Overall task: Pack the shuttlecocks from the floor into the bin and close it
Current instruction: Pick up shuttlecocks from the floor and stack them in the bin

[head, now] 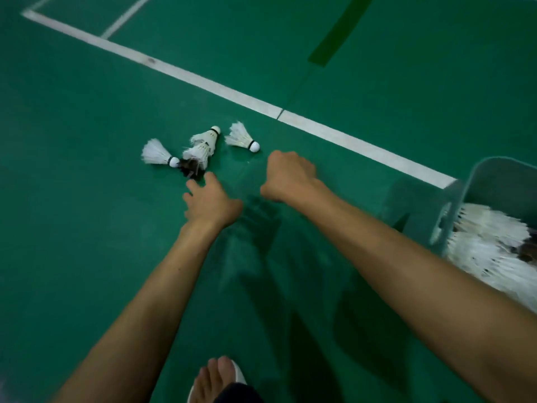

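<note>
Several white feather shuttlecocks lie on the green court floor: one at the left [158, 154], a nested pair in the middle [203, 145] with a dark-feathered one [190, 168] under it, and one at the right [241, 137]. My left hand [210, 200] reaches with spread fingers just short of the dark shuttlecock, holding nothing. My right hand [290, 175] hovers below the right shuttlecock, fingers curled under and hidden. A pale blue bin [465, 199] stands at the right edge, holding several white shuttlecocks [494, 245].
A white court line [203, 81] runs diagonally behind the shuttlecocks and meets the bin. A dark green strip [337, 33] crosses the upper right. My foot in a white sandal [216, 379] shows at the bottom, with shadows of my arms on the floor.
</note>
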The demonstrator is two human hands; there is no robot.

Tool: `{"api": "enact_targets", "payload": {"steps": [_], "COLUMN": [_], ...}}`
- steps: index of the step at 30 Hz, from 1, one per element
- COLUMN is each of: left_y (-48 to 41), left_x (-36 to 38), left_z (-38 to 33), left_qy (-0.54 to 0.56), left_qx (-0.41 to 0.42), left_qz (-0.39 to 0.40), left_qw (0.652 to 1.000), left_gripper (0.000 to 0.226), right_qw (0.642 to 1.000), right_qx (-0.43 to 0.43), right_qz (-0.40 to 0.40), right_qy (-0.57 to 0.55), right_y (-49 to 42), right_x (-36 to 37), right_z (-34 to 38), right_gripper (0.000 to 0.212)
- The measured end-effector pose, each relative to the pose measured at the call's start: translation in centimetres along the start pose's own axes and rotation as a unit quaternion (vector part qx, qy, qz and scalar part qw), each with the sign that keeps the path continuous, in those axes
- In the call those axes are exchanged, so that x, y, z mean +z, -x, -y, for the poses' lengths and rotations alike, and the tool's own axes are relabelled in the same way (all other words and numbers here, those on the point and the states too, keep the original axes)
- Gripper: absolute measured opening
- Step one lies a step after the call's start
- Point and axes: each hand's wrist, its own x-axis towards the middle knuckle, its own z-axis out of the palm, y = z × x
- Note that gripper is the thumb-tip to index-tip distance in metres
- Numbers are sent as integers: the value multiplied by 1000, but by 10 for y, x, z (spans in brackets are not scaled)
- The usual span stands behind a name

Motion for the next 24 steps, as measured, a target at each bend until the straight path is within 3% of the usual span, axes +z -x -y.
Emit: {"api": "enact_targets", "payload": {"steps": [4, 7, 11, 14, 17, 20, 24], "left_y": [-76, -122, -164, -170, -155, -131, -83], "left_x": [-21, -31, -34, -20, -2, 8, 13], "left_z": [26, 35, 36, 32, 31, 27, 20], "left_qy": [19, -8, -60, -56, -19, 27, 93], "left_qx": [-26, -5, 61, 113, 116, 114, 92], "left_qz": [-110, -95, -46, -31, -81, -74, -40], "left_qw": [993, 995, 995, 992, 990, 990, 991], "left_gripper": [97, 111, 97, 73, 49, 38, 31], "right_qw": [996, 979, 983, 986, 987, 989, 995], "right_qx": [-57, -137, -141, -129, -116, -97, -41], "right_qz": [-55, -103, -25, 7, -44, -59, -7], "right_qy": [51, 108, 119, 108, 100, 91, 92], "right_y": [-71, -109, -144, -153, -144, -126, -89], "right_x": [27, 36, 37, 41, 50, 54, 29], "right_z": [29, 44, 57, 59, 58, 52, 38], "right_gripper": [66, 75, 88, 58, 30, 26, 8]}}
